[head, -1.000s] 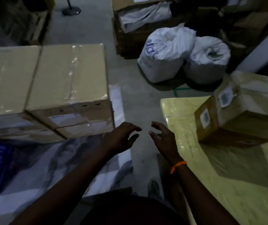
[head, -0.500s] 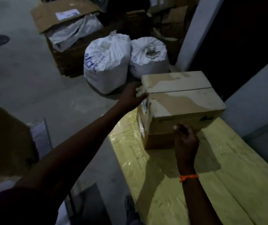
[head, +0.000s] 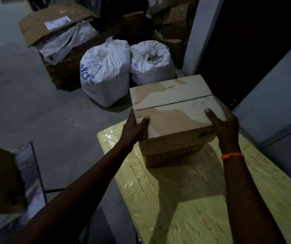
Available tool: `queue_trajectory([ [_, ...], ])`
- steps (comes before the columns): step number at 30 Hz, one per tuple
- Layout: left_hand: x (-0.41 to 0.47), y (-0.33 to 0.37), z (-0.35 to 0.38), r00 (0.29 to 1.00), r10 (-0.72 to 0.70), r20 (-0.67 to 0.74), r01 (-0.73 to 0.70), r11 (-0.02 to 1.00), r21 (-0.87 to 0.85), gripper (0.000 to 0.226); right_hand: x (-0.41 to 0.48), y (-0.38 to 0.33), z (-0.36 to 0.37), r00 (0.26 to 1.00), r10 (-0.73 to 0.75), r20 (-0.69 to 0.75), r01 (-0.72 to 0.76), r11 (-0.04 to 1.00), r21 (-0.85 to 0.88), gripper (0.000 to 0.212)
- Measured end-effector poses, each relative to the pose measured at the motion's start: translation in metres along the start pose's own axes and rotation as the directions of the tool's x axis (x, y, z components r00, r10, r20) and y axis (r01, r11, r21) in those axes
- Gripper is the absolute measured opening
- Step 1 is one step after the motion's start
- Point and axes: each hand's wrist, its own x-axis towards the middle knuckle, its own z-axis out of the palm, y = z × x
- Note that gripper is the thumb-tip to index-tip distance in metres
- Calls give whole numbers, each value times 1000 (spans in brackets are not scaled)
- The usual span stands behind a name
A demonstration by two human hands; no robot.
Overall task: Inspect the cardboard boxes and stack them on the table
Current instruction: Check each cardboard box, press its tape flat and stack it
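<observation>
Head view: box (head: 172,103) was gripped at its near corners by left hand (head: 134,128) and right hand (head: 226,126), long axis lying between them.

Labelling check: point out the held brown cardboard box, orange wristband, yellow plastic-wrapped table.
brown cardboard box (head: 176,118), head view, near top flap.
orange wristband (head: 232,155), head view, middle of the band.
yellow plastic-wrapped table (head: 150,199), head view, bare top.

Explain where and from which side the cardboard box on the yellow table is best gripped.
Grip the cardboard box by its two side faces near the top, one hand from each side, as the left hand and right hand do. It is wide and flat-sided with no handles showing, so one hand could hardly span it.
</observation>
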Motion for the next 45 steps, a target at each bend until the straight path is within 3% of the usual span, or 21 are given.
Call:
queue_trajectory([
  [8,-153,-15,-80,975,112,-191,-129,988,-79,63,-148,-64,6,992,-105,73,95,987,131,44],
  [12,-267,-51,-145,951,97,-293,-110,994,-27,61,-259,-80,27,980,-70,186,32,979,200,35],
  [14,-327,-73,-180,927,69,-368,-90,995,-40,56,-317,-82,42,965,-60,255,-1,973,232,40],
  [18,-451,-118,-239,839,-16,-545,-16,998,-54,58,-427,-75,81,897,8,443,-98,979,180,52],
  [21,-525,-151,-273,768,-96,-633,59,995,-79,57,-499,-74,107,828,-31,561,-41,992,116,55],
  [24,-580,-189,-305,688,-216,-692,149,976,-156,74,-551,-80,130,741,-74,667,-13,992,125,43],
  [26,-605,-213,-325,662,-218,-717,144,976,-163,77,-574,-77,148,644,-112,757,36,993,116,44],
  [30,-622,-239,-352,622,-250,-742,164,968,-188,78,-600,-58,190,540,-97,836,179,984,-2,70],
  [34,-625,-258,-366,634,-242,-734,212,968,-135,84,-620,-48,209,496,-50,867,181,982,-46,62],
  [38,-626,-270,-375,648,-276,-710,303,949,-93,85,-619,-38,212,467,-22,884,125,991,-41,69],
  [42,-622,-266,-373,654,-258,-712,280,956,-89,84,-614,-38,211,457,48,888,37,997,-73,46],
  [45,-620,-270,-369,575,-348,-741,304,931,-201,82,-611,-37,209,429,89,899,-11,996,-93,46],
])
